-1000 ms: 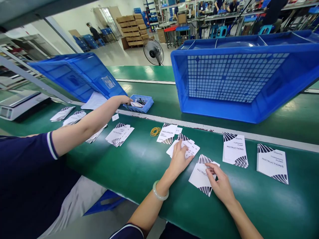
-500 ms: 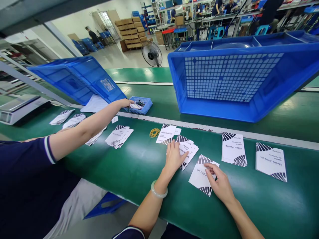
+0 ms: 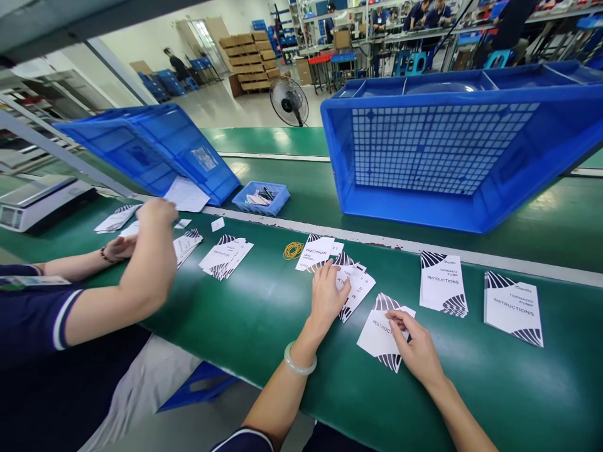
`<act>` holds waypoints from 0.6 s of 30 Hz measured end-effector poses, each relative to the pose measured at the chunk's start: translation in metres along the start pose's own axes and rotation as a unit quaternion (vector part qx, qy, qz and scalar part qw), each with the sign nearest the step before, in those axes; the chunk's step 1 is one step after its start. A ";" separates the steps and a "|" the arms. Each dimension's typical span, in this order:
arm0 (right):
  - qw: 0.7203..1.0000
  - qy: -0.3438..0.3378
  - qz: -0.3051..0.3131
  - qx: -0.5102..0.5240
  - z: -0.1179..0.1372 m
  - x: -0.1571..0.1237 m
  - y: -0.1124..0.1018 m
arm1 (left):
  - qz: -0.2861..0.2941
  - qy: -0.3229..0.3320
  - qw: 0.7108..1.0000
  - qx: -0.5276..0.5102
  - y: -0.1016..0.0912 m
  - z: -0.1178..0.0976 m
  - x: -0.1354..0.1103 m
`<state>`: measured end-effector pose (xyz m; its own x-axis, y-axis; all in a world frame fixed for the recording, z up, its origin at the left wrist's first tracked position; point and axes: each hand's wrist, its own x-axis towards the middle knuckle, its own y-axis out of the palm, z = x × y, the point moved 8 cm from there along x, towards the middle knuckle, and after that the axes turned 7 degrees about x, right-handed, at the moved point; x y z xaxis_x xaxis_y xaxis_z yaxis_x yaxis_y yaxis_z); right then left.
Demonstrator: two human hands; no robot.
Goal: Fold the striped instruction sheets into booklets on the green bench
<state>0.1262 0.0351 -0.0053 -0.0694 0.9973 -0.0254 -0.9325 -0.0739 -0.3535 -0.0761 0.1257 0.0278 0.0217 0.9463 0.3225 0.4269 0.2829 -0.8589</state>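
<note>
My left hand (image 3: 328, 292) rests on a fanned pile of instruction leaflets (image 3: 360, 292), its fingers apart, thumb and forefinger arched over the top sheets. Another leaflet (image 3: 315, 252) lies partly behind that pile, turned the other way round. My right hand (image 3: 417, 345) is over a small stack of instruction leaflets (image 3: 379, 336), its fingers loosely bent and the thumb a little apart from them. I see nothing held in it. Two more leaflet stacks, one nearer (image 3: 441, 282) and one farther right (image 3: 512, 307), lie beyond my right hand.
A co-worker's arm (image 3: 122, 307) reaches across the left side, among more leaflets (image 3: 226, 256). Yellow rubber bands (image 3: 293, 251) lie beside my pile. Behind stand a small blue basket (image 3: 261, 199), a large tilted blue crate (image 3: 424, 207) and another blue crate (image 3: 202, 157).
My left hand's fingers have shifted slightly over the pile; my right hand has stayed in place. The co-worker's hand has left the small basket and moved back left to the papers.
</note>
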 end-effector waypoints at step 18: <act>1.000 -0.012 -0.006 -0.005 0.001 0.000 -0.001 | 0.022 -0.041 0.988 -0.145 -0.001 0.006 0.003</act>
<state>0.1267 0.0353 -0.0039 -0.0669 0.9978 0.0005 -0.9294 -0.0622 -0.3639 -0.0814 0.1297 0.0270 -0.0221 0.9695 0.2441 0.6690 0.1957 -0.7170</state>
